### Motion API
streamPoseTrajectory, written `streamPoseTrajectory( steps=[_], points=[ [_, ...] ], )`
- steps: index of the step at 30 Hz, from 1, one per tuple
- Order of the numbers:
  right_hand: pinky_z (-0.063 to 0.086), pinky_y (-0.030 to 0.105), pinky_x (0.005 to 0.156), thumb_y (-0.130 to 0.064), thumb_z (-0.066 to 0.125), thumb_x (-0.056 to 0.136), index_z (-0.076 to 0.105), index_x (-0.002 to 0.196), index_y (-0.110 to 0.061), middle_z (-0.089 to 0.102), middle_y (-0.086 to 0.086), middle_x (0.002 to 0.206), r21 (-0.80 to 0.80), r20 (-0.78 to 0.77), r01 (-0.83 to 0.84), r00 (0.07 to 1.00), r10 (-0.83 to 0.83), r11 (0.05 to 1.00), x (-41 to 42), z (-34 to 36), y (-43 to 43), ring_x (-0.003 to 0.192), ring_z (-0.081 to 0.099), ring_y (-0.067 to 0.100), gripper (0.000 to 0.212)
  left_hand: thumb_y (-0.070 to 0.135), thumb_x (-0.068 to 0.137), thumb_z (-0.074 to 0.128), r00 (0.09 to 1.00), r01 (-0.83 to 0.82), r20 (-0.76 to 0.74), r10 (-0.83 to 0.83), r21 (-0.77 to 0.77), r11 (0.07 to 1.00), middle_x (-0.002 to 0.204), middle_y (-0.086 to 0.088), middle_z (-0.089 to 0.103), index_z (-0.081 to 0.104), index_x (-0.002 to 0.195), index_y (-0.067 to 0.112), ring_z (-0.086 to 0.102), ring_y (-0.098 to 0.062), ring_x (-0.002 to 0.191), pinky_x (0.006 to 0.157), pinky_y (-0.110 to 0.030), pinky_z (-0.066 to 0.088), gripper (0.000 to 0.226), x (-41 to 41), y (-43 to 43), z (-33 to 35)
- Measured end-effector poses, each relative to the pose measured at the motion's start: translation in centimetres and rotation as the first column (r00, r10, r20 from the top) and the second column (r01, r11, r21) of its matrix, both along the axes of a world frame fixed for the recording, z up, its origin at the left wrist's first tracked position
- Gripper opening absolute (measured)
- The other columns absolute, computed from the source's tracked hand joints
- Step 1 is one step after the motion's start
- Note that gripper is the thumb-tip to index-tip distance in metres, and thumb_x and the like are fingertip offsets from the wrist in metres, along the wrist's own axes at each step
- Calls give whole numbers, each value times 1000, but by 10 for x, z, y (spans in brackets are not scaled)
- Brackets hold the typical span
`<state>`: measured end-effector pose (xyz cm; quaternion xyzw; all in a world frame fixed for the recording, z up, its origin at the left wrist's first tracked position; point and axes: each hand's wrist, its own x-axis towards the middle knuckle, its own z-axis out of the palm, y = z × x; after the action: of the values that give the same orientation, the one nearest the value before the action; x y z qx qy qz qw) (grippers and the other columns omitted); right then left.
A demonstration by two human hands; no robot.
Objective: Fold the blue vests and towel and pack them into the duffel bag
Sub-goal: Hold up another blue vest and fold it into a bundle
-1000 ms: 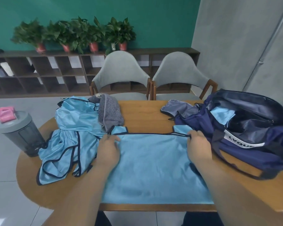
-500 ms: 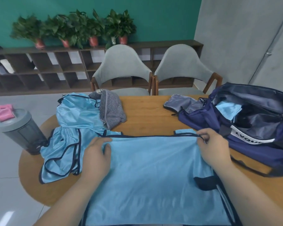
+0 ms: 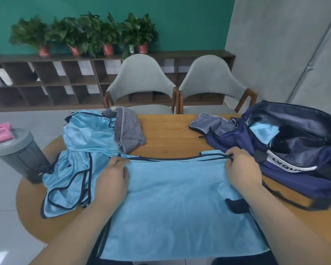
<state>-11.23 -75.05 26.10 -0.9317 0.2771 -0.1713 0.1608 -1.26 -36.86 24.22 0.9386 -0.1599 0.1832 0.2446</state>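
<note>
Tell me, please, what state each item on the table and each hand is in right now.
front vest, spread flat
left hand, grips the front vest's far edge
right hand, pinches the same edge
other vests, crumpled in a heap
towel, bunched, unfolded
duffel bag, open, blue cloth inside
bottle, upright, lid on

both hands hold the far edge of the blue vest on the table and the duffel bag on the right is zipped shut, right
The duffel bag is open, not zipped shut; the head view shows its inside. The rest stands: the left hand and right hand hold the far edge of the blue vest on the table.
</note>
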Motion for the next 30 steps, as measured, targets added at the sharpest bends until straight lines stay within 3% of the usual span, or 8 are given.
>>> streamPoseTrajectory(
  steps=[4, 6, 11, 19, 23, 26, 28, 30],
  points=[
    [44, 38, 74, -10, 54, 98, 61, 121, -18, 60, 11, 118, -15, 9, 50, 999, -50, 999, 17, 15, -3, 93, 59, 35, 25, 3, 94, 61, 997, -63, 46, 64, -33, 997, 118, -2, 64, 76, 116, 13, 68, -34, 80, 66, -46, 59, 28, 16, -7, 19],
    [48, 39, 77, -8, 55, 98, 65, 121, -16, 61, 12, 119, -67, -31, 68, 997, -70, 995, 27, 13, -2, 98, 65, 37, 26, 1, 94, 57, 996, -84, -3, 84, 33, 996, 121, -2, 60, 73, 122, 14, 68, -35, 81, 64, -46, 58, 35, 25, -10, 15],
    [44, 35, 65, -15, 57, 101, 58, 116, -13, 59, 9, 119, -239, -204, 39, 975, -89, 970, 32, -14, 5, 90, 70, 35, 16, -1, 87, 54, 992, -64, -89, 88, 240, 969, 137, 4, 47, 62, 135, 18, 66, -27, 80, 57, -41, 56, 53, 25, -7, -14],
    [43, 32, 60, -36, 44, 108, 55, 111, -17, 65, 4, 92, -288, -189, 66, 974, -125, 955, 31, -16, 0, 82, 69, 32, 22, -14, 82, 57, 998, -57, -22, 59, 84, 995, 135, -1, 57, 68, 130, 11, 68, -28, 89, 58, -39, 57, 56, 24, -2, -17],
    [43, 32, 57, -33, 57, 102, 54, 115, -15, 61, 6, 106, -349, -187, 26, 978, -96, 937, 28, -13, 6, 87, 66, 31, 22, -12, 76, 61, 988, -142, 93, 124, 237, 961, 128, -11, 60, 73, 122, 6, 58, -37, 102, 76, -49, 55, 51, 23, -5, -12],
    [44, 40, 66, -21, 79, 81, 59, 118, -13, 56, 11, 111, -466, -182, -31, 981, -62, 884, 28, -15, 11, 99, 54, 34, 43, -10, 71, 65, 983, -101, 181, 43, 323, 941, 127, -15, 61, 72, 119, 6, 54, -40, 110, 82, -50, 49, 51, 15, -16, 0],
    [45, 43, 70, -11, 81, 75, 64, 119, -13, 55, 12, 106, -492, -124, -114, 991, 60, 863, 33, -14, 16, 94, 50, 34, 47, -4, 80, 63, 988, 95, 89, -129, 316, 944, 133, -11, 61, 70, 126, 10, 57, -37, 118, 92, -49, 51, 49, 12, -31, 3],
    [49, 42, 74, -10, 77, 81, 64, 121, -14, 54, 8, 107, -405, -102, -215, 977, 189, 889, 38, -17, 23, 95, 51, 31, 42, 16, 99, 56, 971, 239, -81, -225, 279, 930, 150, -5, 53, 59, 144, 17, 49, -32, 136, 112, -48, 42, 44, 11, -42, -1]
  ],
)
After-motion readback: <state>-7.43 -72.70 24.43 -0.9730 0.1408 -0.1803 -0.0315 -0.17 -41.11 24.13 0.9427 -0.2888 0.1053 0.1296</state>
